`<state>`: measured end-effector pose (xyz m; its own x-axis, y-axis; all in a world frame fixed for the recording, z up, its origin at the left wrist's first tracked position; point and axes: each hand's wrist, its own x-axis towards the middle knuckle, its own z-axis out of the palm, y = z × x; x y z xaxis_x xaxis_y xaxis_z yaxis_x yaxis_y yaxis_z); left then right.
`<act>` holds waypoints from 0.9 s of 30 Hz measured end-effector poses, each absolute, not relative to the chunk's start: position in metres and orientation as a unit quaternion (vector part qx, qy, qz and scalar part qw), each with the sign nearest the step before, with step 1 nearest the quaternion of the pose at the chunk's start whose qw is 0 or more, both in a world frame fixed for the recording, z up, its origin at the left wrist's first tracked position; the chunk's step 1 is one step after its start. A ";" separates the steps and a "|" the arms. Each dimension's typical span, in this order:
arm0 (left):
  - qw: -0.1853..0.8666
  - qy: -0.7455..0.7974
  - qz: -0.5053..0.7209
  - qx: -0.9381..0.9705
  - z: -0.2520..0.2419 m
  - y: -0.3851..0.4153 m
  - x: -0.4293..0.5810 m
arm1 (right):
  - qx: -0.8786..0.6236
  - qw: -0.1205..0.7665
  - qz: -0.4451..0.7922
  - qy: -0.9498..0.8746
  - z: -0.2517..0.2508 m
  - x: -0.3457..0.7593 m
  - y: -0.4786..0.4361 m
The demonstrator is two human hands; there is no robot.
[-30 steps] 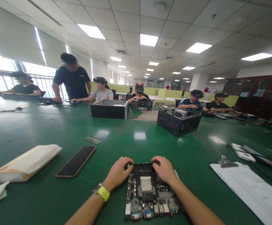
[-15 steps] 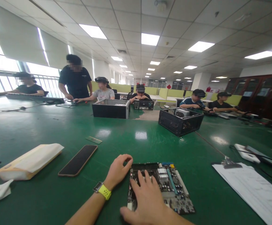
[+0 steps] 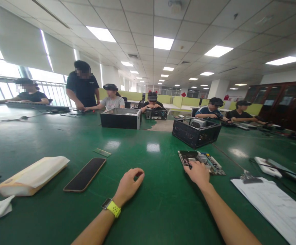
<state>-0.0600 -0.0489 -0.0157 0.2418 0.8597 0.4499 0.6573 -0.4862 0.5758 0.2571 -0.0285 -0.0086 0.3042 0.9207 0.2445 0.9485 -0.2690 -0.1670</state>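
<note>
Right of centre, a motherboard (image 3: 215,165) lies on the green table, in front of a black computer case. My right hand (image 3: 198,173) is closed on its near left part, with the fingertips over the board and the palm hiding some of its front edge. My left hand (image 3: 129,183) rests on the table, its fingers curled and the thumb meeting them in a loop. Nothing shows inside that loop. A yellow-green watch strap (image 3: 114,208) is round my left wrist. The phone (image 3: 85,175) lies to the left of this hand, apart from it.
An open black computer case (image 3: 188,134) stands beyond the motherboard, another case (image 3: 119,120) farther left. A clipboard with papers (image 3: 275,204) lies at right. A paper-covered block (image 3: 35,175) and a thin strip (image 3: 102,152) lie at left. Several people sit or stand around the table.
The motherboard has moved away from me and to the right, together with my right hand. My left hand has stayed in place. The standing person leans slightly farther right.
</note>
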 end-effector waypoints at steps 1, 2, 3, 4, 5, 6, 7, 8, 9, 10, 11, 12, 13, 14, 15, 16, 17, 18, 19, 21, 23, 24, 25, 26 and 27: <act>0.136 0.488 0.373 0.777 -0.016 -0.049 -0.060 | -0.804 0.141 -0.044 -0.576 -0.011 0.264 -0.027; 0.138 0.487 0.371 0.779 -0.015 -0.049 -0.060 | -0.808 0.142 -0.039 -0.571 -0.012 0.269 -0.027; 0.139 0.486 0.369 0.780 -0.015 -0.049 -0.060 | -0.808 0.144 -0.038 -0.570 -0.014 0.272 -0.027; 0.139 0.485 0.368 0.781 -0.015 -0.049 -0.060 | -0.806 0.146 -0.040 -0.572 -0.015 0.274 -0.027; 0.140 0.483 0.366 0.783 -0.015 -0.049 -0.060 | -0.803 0.148 -0.045 -0.576 -0.016 0.274 -0.028; 0.140 0.481 0.363 0.785 -0.015 -0.050 -0.060 | -0.800 0.150 -0.050 -0.579 -0.017 0.274 -0.028; 0.139 0.480 0.361 0.787 -0.015 -0.050 -0.059 | -0.797 0.150 -0.053 -0.583 -0.017 0.273 -0.029; 0.139 0.479 0.359 0.789 -0.015 -0.050 -0.059 | -0.795 0.149 -0.054 -0.585 -0.017 0.271 -0.030; 0.138 0.478 0.357 0.790 -0.015 -0.050 -0.059 | -0.793 0.147 -0.053 -0.588 -0.016 0.269 -0.031; 0.137 0.478 0.355 0.792 -0.015 -0.050 -0.059 | -0.791 0.145 -0.052 -0.592 -0.015 0.266 -0.033; 0.136 0.477 0.355 0.793 -0.015 -0.050 -0.059 | -0.786 0.143 -0.051 -0.599 -0.013 0.262 -0.036; 0.134 0.476 0.355 0.793 -0.015 -0.050 -0.058 | -0.779 0.142 -0.049 -0.608 -0.011 0.257 -0.040; 0.133 0.475 0.355 0.794 -0.015 -0.050 -0.058 | -0.770 0.142 -0.045 -0.621 -0.008 0.250 -0.044; 0.132 0.473 0.355 0.795 -0.015 -0.050 -0.057 | -0.758 0.143 -0.037 -0.635 -0.005 0.241 -0.050; 0.131 0.472 0.355 0.796 -0.016 -0.050 -0.057 | -0.745 0.146 -0.025 -0.650 -0.001 0.231 -0.058; 0.129 0.471 0.355 0.797 -0.016 -0.049 -0.056 | -0.732 0.150 -0.008 -0.665 0.003 0.219 -0.066; 0.128 0.471 0.354 0.798 -0.017 -0.049 -0.056 | -0.716 0.155 0.013 -0.681 0.008 0.207 -0.076; 0.126 0.470 0.354 0.799 -0.017 -0.048 -0.055 | -0.695 0.161 0.038 -0.700 0.012 0.195 -0.086; 0.123 0.469 0.356 0.799 -0.018 -0.047 -0.055 | -0.665 0.168 0.068 -0.724 0.016 0.183 -0.095; 0.110 0.463 0.363 0.801 -0.020 -0.046 -0.055 | -0.573 0.184 0.158 -0.783 0.023 0.164 -0.113; 0.090 0.454 0.365 0.808 -0.023 -0.045 -0.055 | -0.473 0.195 0.254 -0.821 0.029 0.153 -0.122; 0.079 0.452 0.358 0.813 -0.024 -0.044 -0.055 | -0.451 0.205 0.274 -0.824 0.030 0.151 -0.123; 0.072 0.451 0.346 0.819 -0.026 -0.043 -0.056 | -0.457 0.219 0.269 -0.819 0.030 0.151 -0.121; 0.069 0.452 0.330 0.826 -0.028 -0.042 -0.056 | -0.486 0.237 0.240 -0.806 0.028 0.153 -0.116; 0.070 0.454 0.312 0.832 -0.030 -0.042 -0.057 | -0.526 0.255 0.194 -0.788 0.026 0.157 -0.109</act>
